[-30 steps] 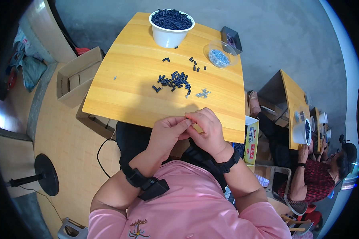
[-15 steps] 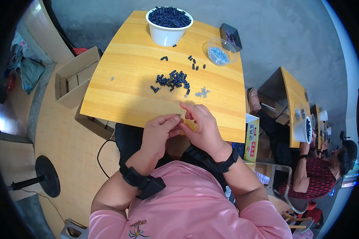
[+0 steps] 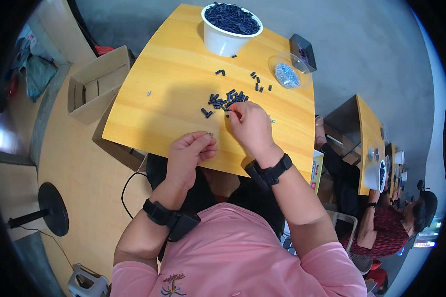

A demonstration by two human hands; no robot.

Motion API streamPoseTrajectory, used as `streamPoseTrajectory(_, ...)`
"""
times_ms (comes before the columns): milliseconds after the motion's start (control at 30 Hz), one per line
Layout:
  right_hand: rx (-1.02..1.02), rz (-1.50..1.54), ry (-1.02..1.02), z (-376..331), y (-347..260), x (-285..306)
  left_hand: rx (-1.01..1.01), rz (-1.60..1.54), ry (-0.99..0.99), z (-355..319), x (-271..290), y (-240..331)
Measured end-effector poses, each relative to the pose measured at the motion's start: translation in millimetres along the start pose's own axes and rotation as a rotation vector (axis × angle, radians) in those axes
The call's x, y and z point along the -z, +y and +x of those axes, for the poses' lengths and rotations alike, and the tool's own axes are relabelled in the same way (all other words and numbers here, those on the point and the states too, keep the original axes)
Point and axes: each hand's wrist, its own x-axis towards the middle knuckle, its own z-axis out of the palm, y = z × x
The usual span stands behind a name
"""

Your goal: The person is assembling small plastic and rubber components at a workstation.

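My left hand (image 3: 189,153) is held above the table's front edge, thumb and forefinger pinched on a tiny thing at their tips that is too small to name. Farther forward, my right hand (image 3: 253,126) reaches to the near side of a loose pile of short black tube-like pieces (image 3: 218,102). Its thumb and fingertips are drawn together at the pile, and what they hold, if anything, cannot be made out. Part of the pile is behind this hand. Small silvery pieces (image 3: 273,120) beside it are mostly hidden by the hand.
A white tub (image 3: 223,43) heaped with black pieces stands at the table's (image 3: 178,64) far side. To its right are a clear bowl (image 3: 302,79) of small silvery pieces and a dark box (image 3: 309,54). Cardboard boxes (image 3: 101,96) stand left; another person (image 3: 386,222) sits at right.
My hands have moved apart. The right one went forward to the black pile, while the left stays near the table edge with its pinch. The whole view has shifted slightly.
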Motion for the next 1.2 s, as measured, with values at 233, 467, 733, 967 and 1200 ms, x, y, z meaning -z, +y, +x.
streamPoseTrajectory(233,0.029,-0.079,-0.064,14.9,-2.7,-17.8,0.045,-0.058,-0.118,5.4,10.7,-2.2)
streamPoseTrajectory(467,0.035,-0.176,-0.104,16.0,0.4,-26.3,0.049,-0.048,-0.161,3.1,13.8,-2.2)
streamPoseTrajectory(733,0.070,-0.202,-0.117,18.3,0.7,-27.4,0.059,-0.045,-0.175,4.5,14.3,-2.3)
streamPoseTrajectory(967,-0.001,-0.059,-0.110,5.7,-8.7,-0.1,0.058,-0.035,-0.178,5.3,14.8,-5.6)
streamPoseTrajectory(1200,-0.011,0.036,-0.214,-52.9,14.7,19.8,0.042,-0.015,-0.183,4.4,13.4,-5.3)
